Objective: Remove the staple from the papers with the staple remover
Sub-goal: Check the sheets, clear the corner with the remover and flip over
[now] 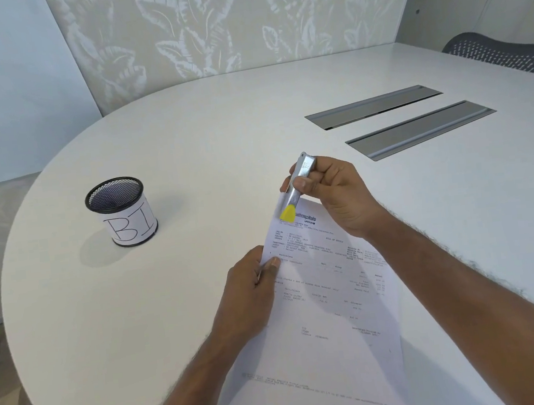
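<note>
The printed papers (332, 301) are held slightly raised above the white table, running from the bottom edge up to the middle of the view. My left hand (252, 296) pinches their left edge between thumb and fingers. My right hand (334, 195) grips a silver staple remover (299, 182) with a yellow tip. That tip rests on the papers' top left corner. The staple itself is hidden under the yellow tip.
A black mesh cup (121, 211) with a paper label marked "BI" stands on the white table (187, 144) to the left. Two grey cable hatches (374, 107) lie in the tabletop at the back right. A grey mesh chair (503, 52) stands beyond the far right edge.
</note>
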A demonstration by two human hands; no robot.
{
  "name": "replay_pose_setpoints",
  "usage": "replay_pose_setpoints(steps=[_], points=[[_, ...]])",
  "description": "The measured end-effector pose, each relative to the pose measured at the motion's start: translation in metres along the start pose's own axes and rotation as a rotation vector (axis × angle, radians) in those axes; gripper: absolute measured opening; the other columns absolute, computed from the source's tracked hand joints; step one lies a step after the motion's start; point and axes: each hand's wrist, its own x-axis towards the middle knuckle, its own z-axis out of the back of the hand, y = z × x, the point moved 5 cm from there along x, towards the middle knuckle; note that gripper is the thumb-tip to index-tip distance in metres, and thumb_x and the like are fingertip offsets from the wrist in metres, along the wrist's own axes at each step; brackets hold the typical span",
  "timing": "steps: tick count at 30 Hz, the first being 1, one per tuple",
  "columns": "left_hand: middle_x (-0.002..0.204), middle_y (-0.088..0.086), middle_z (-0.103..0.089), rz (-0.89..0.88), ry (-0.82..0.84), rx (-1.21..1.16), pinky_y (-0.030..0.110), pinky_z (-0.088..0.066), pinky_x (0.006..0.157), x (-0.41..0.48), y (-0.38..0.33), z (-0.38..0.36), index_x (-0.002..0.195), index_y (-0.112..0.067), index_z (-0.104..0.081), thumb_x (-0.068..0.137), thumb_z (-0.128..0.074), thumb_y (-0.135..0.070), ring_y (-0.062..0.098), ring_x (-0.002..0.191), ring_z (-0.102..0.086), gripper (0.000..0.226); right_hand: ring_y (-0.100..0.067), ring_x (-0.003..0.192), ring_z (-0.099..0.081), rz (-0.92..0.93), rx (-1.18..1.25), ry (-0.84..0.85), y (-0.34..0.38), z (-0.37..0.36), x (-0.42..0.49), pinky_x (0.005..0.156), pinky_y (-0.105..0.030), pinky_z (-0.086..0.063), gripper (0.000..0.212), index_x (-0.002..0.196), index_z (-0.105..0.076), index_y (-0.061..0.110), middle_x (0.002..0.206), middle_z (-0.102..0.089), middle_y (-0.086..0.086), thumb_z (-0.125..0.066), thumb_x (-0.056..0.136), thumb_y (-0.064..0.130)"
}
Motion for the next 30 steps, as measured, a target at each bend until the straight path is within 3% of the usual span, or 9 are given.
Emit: replay_pose_setpoints(steps=[7, 11, 13, 16, 19, 22, 26, 28, 30], points=[[0.075, -0.004, -0.063, 0.054, 0.028, 0.017, 0.016, -0.042, 0.053, 0.0, 0.007, -0.004, 0.084, -0.012, -0.059, 0.103, -0.047, -0.024, 0.01, 0.062, -0.054, 0.025, -0.017, 0.078, -0.072, -0.014, -0.039, -0.013, -0.003, -0.001, -0.005, 0.081, -0.026, -0.056, 0.011, 0.102, -0.062, -0.006, 0.081, -0.078, -0.003, -0.06, 0.091, -0.007], [0.086, 0.013, -0.068, 0.069, 0.028, -0.006, 0.024, -0.046, 0.056, -0.001, 0.008, -0.001, 0.086, -0.011, -0.061, 0.103, -0.047, -0.025, 0.017, 0.066, -0.058, 0.025, -0.026, 0.086, -0.073, -0.006, -0.011, -0.002, 0.01, 0.005, -0.005, 0.092, -0.037, -0.056, 0.017, 0.109, -0.062, -0.005, 0.091, -0.077, -0.011, -0.056, 0.093, -0.005], [0.091, 0.018, -0.069, 0.068, 0.026, -0.023, 0.034, -0.051, 0.06, -0.001, 0.007, 0.002, 0.09, -0.007, -0.061, 0.103, -0.047, -0.024, 0.027, 0.068, -0.06, 0.026, -0.023, 0.081, -0.072, 0.033, 0.041, -0.121, 0.02, 0.02, -0.003, 0.089, -0.036, -0.057, 0.015, 0.107, -0.062, 0.0, 0.089, -0.077, -0.008, -0.053, 0.095, -0.002], [0.097, 0.022, -0.071, 0.085, 0.034, -0.061, 0.051, -0.055, 0.074, -0.002, 0.007, 0.005, 0.097, -0.002, -0.062, 0.104, -0.046, -0.025, 0.04, 0.085, -0.066, 0.028, -0.014, 0.075, -0.067, 0.036, 0.036, -0.368, 0.028, 0.056, -0.007, 0.071, -0.027, -0.056, 0.013, 0.099, -0.067, 0.012, 0.086, -0.069, -0.005, -0.055, 0.098, 0.007], [0.098, 0.025, -0.071, 0.09, 0.035, -0.119, 0.056, -0.054, 0.075, -0.004, 0.006, 0.009, 0.096, -0.007, -0.064, 0.103, -0.047, -0.028, 0.037, 0.078, -0.068, 0.028, -0.009, 0.059, -0.05, -0.034, -0.386, -0.499, 0.021, 0.097, -0.021, 0.056, -0.022, -0.042, 0.018, 0.079, -0.069, 0.023, 0.065, -0.055, 0.008, -0.06, 0.094, 0.019], [0.101, 0.032, -0.066, 0.085, 0.034, -0.17, 0.06, -0.053, 0.075, -0.006, 0.002, 0.014, 0.097, -0.005, -0.063, 0.097, -0.047, -0.039, 0.022, 0.074, -0.058, 0.038, -0.021, 0.068, -0.052, -0.182, -1.002, -0.404, -0.001, 0.122, -0.039, 0.061, -0.029, -0.033, 0.029, 0.069, -0.063, 0.008, 0.063, -0.051, 0.0, -0.06, 0.092, 0.026], [0.098, 0.017, -0.073, 0.061, 0.0, -0.21, 0.056, -0.055, 0.077, -0.009, -0.004, 0.022, 0.094, -0.018, -0.068, 0.095, -0.048, -0.042, 0.03, 0.077, -0.068, 0.031, -0.023, 0.054, -0.048, -0.315, -1.189, -0.248, -0.033, 0.13, -0.069, 0.051, -0.019, -0.038, 0.032, 0.054, -0.043, 0.008, 0.061, -0.049, -0.01, -0.054, 0.081, 0.02], [0.096, 0.006, -0.077, 0.049, -0.008, -0.231, 0.05, -0.057, 0.077, -0.01, -0.007, 0.025, 0.097, -0.025, -0.071, 0.096, -0.048, -0.039, 0.03, 0.083, -0.072, 0.027, -0.03, 0.065, -0.056, -0.385, -1.266, -0.212, -0.044, 0.133, -0.078, 0.061, -0.033, -0.05, 0.021, 0.068, -0.054, 0.0, 0.077, -0.058, -0.014, -0.055, 0.084, 0.014], [0.099, -0.004, -0.079, 0.029, -0.009, -0.245, 0.042, -0.059, 0.077, -0.011, -0.012, 0.028, 0.099, -0.03, -0.072, 0.098, -0.048, -0.036, 0.024, 0.091, -0.073, 0.024, -0.036, 0.082, -0.061, -0.445, -1.312, -0.238, -0.049, 0.132, -0.085, 0.072, -0.042, -0.053, 0.017, 0.087, -0.062, -0.002, 0.094, -0.061, -0.014, -0.057, 0.087, 0.015]])
